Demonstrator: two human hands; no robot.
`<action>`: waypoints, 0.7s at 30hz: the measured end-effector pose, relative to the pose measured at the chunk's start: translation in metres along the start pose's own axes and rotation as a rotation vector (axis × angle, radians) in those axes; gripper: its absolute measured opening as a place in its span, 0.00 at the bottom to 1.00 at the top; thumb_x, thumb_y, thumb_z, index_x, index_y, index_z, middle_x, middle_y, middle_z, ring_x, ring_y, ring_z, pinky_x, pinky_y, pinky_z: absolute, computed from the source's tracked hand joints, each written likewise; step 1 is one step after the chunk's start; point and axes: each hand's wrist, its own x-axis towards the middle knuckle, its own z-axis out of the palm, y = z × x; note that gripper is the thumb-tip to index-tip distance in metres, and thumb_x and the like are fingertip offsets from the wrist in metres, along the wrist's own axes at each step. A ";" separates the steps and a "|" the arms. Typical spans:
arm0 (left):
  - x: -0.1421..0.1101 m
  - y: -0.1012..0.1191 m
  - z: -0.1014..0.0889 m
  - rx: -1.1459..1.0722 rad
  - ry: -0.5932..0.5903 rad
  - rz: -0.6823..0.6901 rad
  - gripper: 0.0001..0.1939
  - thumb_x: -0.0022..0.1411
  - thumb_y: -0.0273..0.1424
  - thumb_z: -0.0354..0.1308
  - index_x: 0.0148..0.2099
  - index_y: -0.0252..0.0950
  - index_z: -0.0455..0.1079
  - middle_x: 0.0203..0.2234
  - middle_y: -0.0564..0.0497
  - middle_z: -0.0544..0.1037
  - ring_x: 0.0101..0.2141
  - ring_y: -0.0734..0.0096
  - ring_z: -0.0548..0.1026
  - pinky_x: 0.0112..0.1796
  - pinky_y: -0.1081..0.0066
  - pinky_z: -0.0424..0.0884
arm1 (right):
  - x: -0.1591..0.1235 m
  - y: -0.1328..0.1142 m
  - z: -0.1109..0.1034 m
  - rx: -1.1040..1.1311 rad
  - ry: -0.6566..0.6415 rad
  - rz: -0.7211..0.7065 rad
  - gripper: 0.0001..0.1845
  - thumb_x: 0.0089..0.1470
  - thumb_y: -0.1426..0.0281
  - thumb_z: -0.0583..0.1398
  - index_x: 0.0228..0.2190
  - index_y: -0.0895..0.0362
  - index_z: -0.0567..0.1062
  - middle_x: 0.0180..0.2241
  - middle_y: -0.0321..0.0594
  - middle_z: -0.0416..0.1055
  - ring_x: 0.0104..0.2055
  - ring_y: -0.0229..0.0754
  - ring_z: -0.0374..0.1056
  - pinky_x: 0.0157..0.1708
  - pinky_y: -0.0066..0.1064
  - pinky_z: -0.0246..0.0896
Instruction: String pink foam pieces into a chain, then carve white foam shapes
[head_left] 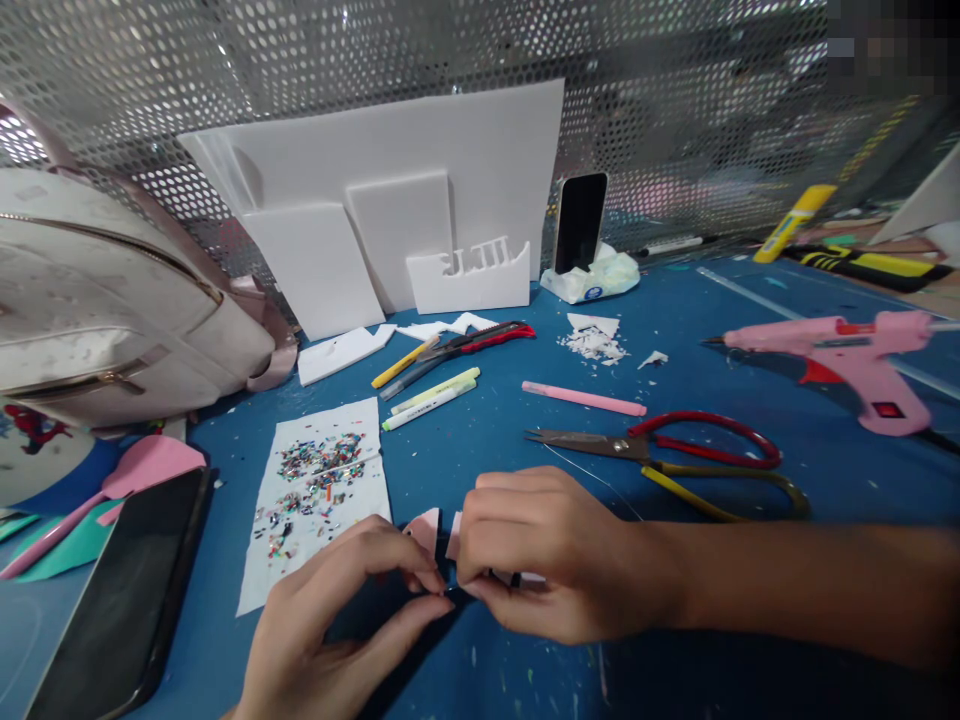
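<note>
Close together at the front of the blue table, both of my hands are pinching. My left hand has thumb and forefinger nearly meeting, with a tiny glint at the tips too small to name. Just to its right, my right hand is closed, fingers curled down against the thumb; what it holds is hidden. A pale pink piece shows behind the left fingers, and more pale pieces peek out around the right hand. White paper scattered with small colourful beads or sequins lies beside my left hand. Scissors rest beyond my right hand.
A pink glue gun lies at right. Highlighters, a pink pen and a cutter lie mid-table. White foam boards and a propped phone stand behind. Another phone and a backpack are left.
</note>
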 end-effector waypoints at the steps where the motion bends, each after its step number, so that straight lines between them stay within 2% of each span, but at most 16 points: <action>1: 0.000 0.000 0.000 0.002 -0.003 0.003 0.13 0.62 0.20 0.64 0.45 0.40 0.70 0.33 0.55 0.80 0.35 0.73 0.79 0.38 0.74 0.77 | 0.000 0.000 0.000 -0.004 0.003 -0.003 0.06 0.59 0.76 0.58 0.30 0.57 0.72 0.29 0.36 0.70 0.30 0.37 0.61 0.31 0.29 0.56; 6: 0.001 0.001 0.001 0.017 0.004 -0.017 0.12 0.62 0.20 0.64 0.44 0.41 0.70 0.33 0.57 0.79 0.34 0.75 0.79 0.39 0.77 0.76 | 0.000 0.000 0.000 0.001 0.024 -0.008 0.06 0.58 0.76 0.59 0.29 0.58 0.72 0.28 0.36 0.69 0.30 0.37 0.61 0.31 0.28 0.56; 21: 0.002 0.001 0.002 0.033 0.015 -0.013 0.12 0.62 0.21 0.64 0.44 0.41 0.71 0.32 0.56 0.79 0.34 0.75 0.79 0.38 0.76 0.76 | 0.001 -0.001 0.000 -0.003 0.021 -0.023 0.05 0.58 0.77 0.58 0.30 0.57 0.71 0.28 0.36 0.69 0.30 0.37 0.60 0.31 0.28 0.56</action>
